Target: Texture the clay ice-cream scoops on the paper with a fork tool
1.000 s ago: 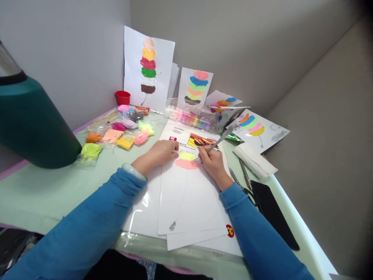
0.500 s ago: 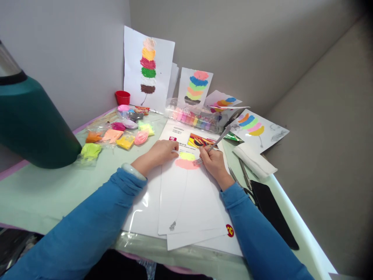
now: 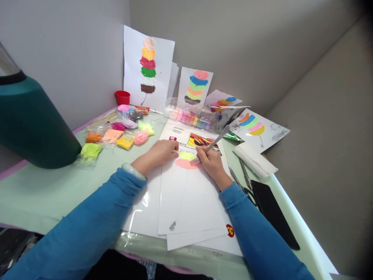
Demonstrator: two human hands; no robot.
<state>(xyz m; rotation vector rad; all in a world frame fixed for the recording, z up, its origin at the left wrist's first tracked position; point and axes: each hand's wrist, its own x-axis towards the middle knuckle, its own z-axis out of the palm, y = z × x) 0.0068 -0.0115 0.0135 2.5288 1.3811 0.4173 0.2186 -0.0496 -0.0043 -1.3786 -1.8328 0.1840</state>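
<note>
My right hand (image 3: 212,160) grips a metal fork (image 3: 217,139) by its handle, tines pointing down and left. The tines meet the right part of a flat pink clay patch (image 3: 184,163) on a white sheet of paper (image 3: 175,194). Above the pink lies a yellow clay patch (image 3: 186,156), its shape partly hidden by my hands. My left hand (image 3: 163,151) rests at the sheet's upper left, fingers bent and thumb apart from the index finger, holding nothing visible. A thin drawn line runs down from the pink patch to a small dark scribble (image 3: 173,226).
Bagged clay (image 3: 112,136) lies to the left, near a large green bottle (image 3: 35,120) and a red cup (image 3: 122,97). Behind stand finished pictures (image 3: 161,50) and a clear clay box (image 3: 192,118). At right are a tissue roll (image 3: 255,159), scissors (image 3: 250,192) and a black phone-like slab (image 3: 272,214).
The fork and my right hand have shifted slightly left, so the tines sit further in on the pink clay. My left hand stays put.
</note>
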